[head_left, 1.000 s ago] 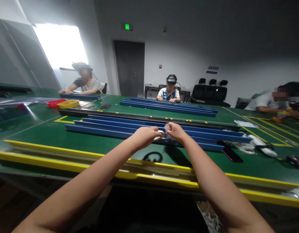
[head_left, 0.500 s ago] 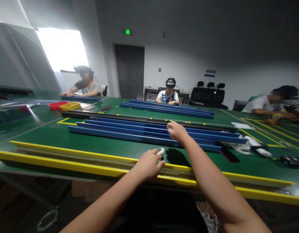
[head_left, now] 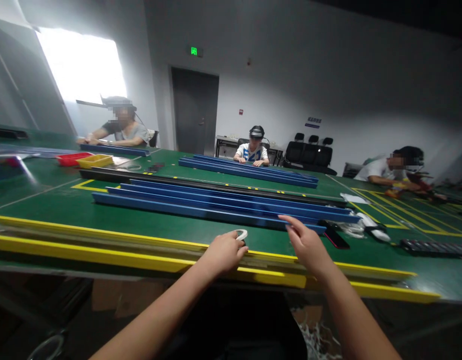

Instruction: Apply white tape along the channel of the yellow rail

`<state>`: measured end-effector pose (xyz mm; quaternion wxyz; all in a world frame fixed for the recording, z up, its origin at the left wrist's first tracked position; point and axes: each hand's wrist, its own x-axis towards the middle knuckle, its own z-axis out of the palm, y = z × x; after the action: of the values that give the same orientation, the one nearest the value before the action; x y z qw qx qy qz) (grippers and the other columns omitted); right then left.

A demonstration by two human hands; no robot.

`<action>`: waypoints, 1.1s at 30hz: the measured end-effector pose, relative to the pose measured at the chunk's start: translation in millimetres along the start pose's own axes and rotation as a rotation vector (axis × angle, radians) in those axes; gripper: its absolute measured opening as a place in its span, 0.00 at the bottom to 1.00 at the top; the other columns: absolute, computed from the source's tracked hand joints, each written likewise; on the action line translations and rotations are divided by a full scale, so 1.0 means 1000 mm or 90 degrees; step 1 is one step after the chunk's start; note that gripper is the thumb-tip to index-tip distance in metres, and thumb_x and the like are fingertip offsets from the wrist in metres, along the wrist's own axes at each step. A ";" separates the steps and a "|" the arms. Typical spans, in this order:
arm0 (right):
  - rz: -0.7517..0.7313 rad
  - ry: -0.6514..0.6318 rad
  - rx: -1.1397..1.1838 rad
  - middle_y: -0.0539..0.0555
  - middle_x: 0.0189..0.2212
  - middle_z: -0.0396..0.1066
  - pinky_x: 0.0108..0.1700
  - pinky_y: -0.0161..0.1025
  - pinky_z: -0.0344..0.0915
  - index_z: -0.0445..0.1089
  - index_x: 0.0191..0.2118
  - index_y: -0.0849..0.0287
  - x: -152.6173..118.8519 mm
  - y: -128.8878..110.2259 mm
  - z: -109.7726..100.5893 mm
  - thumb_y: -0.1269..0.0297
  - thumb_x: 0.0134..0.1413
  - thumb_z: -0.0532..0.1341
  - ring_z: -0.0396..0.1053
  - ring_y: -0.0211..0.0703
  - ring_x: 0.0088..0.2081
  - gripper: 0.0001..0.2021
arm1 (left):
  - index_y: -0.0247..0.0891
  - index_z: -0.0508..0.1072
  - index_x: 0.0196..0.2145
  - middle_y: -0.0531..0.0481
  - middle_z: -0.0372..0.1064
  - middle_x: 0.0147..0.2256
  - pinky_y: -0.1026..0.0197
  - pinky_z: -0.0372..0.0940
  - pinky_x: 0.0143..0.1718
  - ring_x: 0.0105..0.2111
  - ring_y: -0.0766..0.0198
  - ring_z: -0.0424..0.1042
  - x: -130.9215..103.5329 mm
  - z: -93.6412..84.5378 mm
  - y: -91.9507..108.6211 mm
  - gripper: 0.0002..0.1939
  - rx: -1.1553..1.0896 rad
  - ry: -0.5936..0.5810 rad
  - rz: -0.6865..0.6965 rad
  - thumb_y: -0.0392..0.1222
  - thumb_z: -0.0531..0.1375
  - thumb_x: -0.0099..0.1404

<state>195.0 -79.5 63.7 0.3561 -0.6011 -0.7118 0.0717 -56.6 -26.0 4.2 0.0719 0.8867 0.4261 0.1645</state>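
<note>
My left hand (head_left: 223,253) is closed around a thin white ring that looks like a roll of tape (head_left: 243,234), just above the long yellow channel (head_left: 103,253) along the table's near edge. Something dark shows beneath the ring, too small to make out. Off to the right, my right hand (head_left: 308,246) hangs over the same channel with its index finger stretched out and nothing visible in it. Beyond that hand lie several long blue channels (head_left: 185,208), side by side.
A black rail (head_left: 159,182) lies behind the blue channels. A dark phone (head_left: 336,236), a bundle of clear plastic (head_left: 351,228) and a power strip (head_left: 433,247) are at right. Red (head_left: 67,159) and yellow (head_left: 94,160) trays stand far left. Three people sit around the green table.
My right hand has come down and right, toward me, from over the blue channels, and its fingers have opened out. My left hand stays near the yellow channel with the ring. The view has shifted slightly.
</note>
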 end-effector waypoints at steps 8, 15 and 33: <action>0.057 0.065 -0.047 0.58 0.37 0.73 0.44 0.48 0.67 0.74 0.32 0.51 -0.139 0.088 -0.056 0.53 0.55 0.54 0.70 0.55 0.43 0.14 | 0.44 0.75 0.43 0.43 0.68 0.42 0.55 0.65 0.42 0.37 0.57 0.71 -0.004 0.001 -0.002 0.22 0.000 0.022 -0.029 0.55 0.47 0.68; 0.073 0.040 -0.200 0.57 0.42 0.75 0.49 0.53 0.68 0.76 0.41 0.48 -0.187 0.145 -0.067 0.56 0.52 0.57 0.71 0.57 0.46 0.14 | 0.44 0.76 0.43 0.43 0.68 0.42 0.56 0.65 0.42 0.36 0.58 0.71 -0.008 -0.002 0.000 0.21 -0.022 0.023 -0.025 0.55 0.47 0.68; 0.031 -0.012 -0.424 0.51 0.41 0.76 0.37 0.44 0.66 0.76 0.37 0.41 -0.170 0.176 -0.045 0.67 0.37 0.58 0.73 0.52 0.41 0.19 | 0.46 0.77 0.41 0.44 0.68 0.41 0.57 0.65 0.42 0.37 0.58 0.72 -0.008 -0.001 -0.001 0.21 -0.007 0.019 -0.014 0.54 0.47 0.69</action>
<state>367.1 -201.9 -67.8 0.1315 -0.7007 -0.6847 -0.1510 -62.2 -31.9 3.1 0.0722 0.8790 0.4359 0.1796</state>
